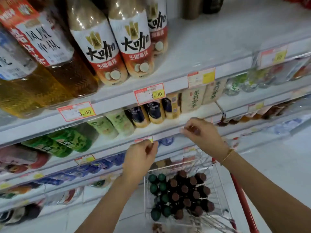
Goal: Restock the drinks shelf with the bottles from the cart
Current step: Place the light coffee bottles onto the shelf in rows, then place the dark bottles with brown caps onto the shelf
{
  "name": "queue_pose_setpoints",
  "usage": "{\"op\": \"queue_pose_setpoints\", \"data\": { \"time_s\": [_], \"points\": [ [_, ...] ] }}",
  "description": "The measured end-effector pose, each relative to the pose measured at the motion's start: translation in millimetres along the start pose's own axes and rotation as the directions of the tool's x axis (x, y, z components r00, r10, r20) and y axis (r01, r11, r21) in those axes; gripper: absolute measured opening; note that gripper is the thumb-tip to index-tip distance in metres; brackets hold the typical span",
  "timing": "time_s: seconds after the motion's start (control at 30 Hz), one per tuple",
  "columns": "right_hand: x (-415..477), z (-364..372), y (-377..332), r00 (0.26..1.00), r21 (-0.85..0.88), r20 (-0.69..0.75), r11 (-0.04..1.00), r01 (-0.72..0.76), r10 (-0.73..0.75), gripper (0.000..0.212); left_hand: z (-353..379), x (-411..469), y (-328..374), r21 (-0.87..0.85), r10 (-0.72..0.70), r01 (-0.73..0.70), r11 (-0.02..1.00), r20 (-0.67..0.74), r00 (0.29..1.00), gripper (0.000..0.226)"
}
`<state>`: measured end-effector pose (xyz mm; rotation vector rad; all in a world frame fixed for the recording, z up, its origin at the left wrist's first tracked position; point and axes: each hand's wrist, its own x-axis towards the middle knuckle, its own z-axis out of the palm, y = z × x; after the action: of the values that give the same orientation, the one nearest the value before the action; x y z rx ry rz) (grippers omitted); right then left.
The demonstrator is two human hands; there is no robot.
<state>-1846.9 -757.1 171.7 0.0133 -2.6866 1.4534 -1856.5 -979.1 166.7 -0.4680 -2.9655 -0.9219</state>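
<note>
A wire cart (217, 179) stands below the shelves. It holds several dark bottles with brown caps (184, 189) and several with green caps (162, 187). Both my hands are up at the front edge of the middle drinks shelf (170, 126), not in the cart. My left hand (140, 159) pinches the edge strip beside a small price tag (144, 140). My right hand (202, 134) pinches the same clear label strip (170, 135) further right. Neither hand holds a bottle.
The top shelf carries large coffee bottles (133, 46) and amber tea bottles (55, 52), with bare white shelf (210, 47) to their right. Green, cream and navy-labelled bottles (151, 113) stand on the middle shelf. The cart's red handle (242, 199) is at lower right.
</note>
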Motion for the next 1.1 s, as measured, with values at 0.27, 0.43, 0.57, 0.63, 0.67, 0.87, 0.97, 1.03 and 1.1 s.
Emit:
{"op": "queue_pose_setpoints", "data": {
  "time_s": [0.27,0.43,0.57,0.63,0.67,0.87,0.97,1.03,1.1],
  "points": [
    [-66.7,83.2,184.6,0.692,-0.364,0.293,0.746,-0.557,0.66,0.033,169.2,-63.4,-112.8,0.162,-0.512,0.524,0.836,0.574,0.639,0.031],
    [-113.6,137.3,248.6,0.577,-0.476,0.395,0.696,-0.537,0.715,0.031,223.8,-110.5,-147.9,0.289,-0.614,0.584,0.759,0.618,0.492,0.044],
    [-129.2,160.4,263.7,0.542,-0.565,0.428,0.682,-0.463,0.723,0.046,247.5,-135.0,-161.0,0.392,-0.684,0.588,0.707,0.591,0.429,0.039],
    [-133.1,167.9,271.0,0.533,-0.632,0.461,0.684,-0.364,0.71,0.053,257.6,-145.2,-168.8,0.379,-0.721,0.645,0.664,0.554,0.417,0.043],
    [-134.8,172.1,274.3,0.543,-0.643,0.482,0.699,-0.314,0.688,0.055,261.3,-148.5,-171.5,0.372,-0.742,0.673,0.639,0.528,0.413,0.046],
    [-131.5,186.3,292.5,0.566,-0.712,0.566,0.702,-0.031,0.6,0.054,278.0,-156.4,-169.9,0.327,-0.813,0.755,0.568,0.367,0.452,0.05],
    [-130.1,200.2,311.3,0.575,-0.686,0.554,0.722,-0.094,0.602,0.042,281.1,-160.2,-169.2,0.299,-0.82,0.775,0.557,0.346,0.456,0.048],
    [-132.3,207.2,316.5,0.559,-0.637,0.416,0.669,-0.384,0.717,0.038,280.6,-159.1,-169.6,0.284,-0.822,0.783,0.553,0.341,0.457,0.046],
    [-133.3,207.4,319.8,0.537,-0.612,0.396,0.65,-0.451,0.745,0.037,279.4,-155.6,-170.3,0.272,-0.825,0.791,0.549,0.331,0.459,0.045]
  ]
}}
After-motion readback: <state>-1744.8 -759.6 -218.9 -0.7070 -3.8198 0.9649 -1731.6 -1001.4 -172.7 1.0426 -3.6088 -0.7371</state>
